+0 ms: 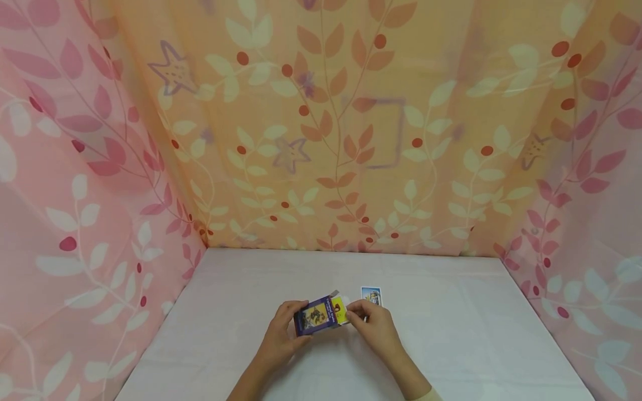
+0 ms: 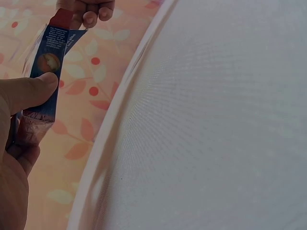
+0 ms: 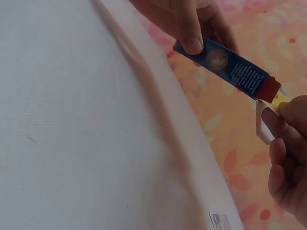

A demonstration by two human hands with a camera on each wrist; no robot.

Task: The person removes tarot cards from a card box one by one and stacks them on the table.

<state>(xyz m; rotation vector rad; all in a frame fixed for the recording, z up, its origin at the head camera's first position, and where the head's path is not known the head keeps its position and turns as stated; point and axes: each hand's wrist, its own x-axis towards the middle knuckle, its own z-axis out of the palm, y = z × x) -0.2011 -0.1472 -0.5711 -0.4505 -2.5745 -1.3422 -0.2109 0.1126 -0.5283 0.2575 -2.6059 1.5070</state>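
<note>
A dark blue card box (image 1: 314, 316) with a picture on its front is held tilted above the white table by my left hand (image 1: 282, 335). In the left wrist view, the left thumb (image 2: 41, 88) presses along the box's narrow side. The box's right end is open, its red flap (image 3: 269, 89) turned out. From that end sticks a yellow card (image 1: 340, 309), which my right hand (image 1: 375, 328) pinches between thumb and fingers. How many cards are inside the box is hidden. A small picture card (image 1: 371, 296) lies on the table just behind the right hand.
The white table (image 1: 225, 312) spreads around both hands. Floral curtains hang on three sides: an orange one (image 1: 311, 184) at the back, a pink one (image 1: 75, 250) on the left and another pink one (image 1: 592, 250) on the right.
</note>
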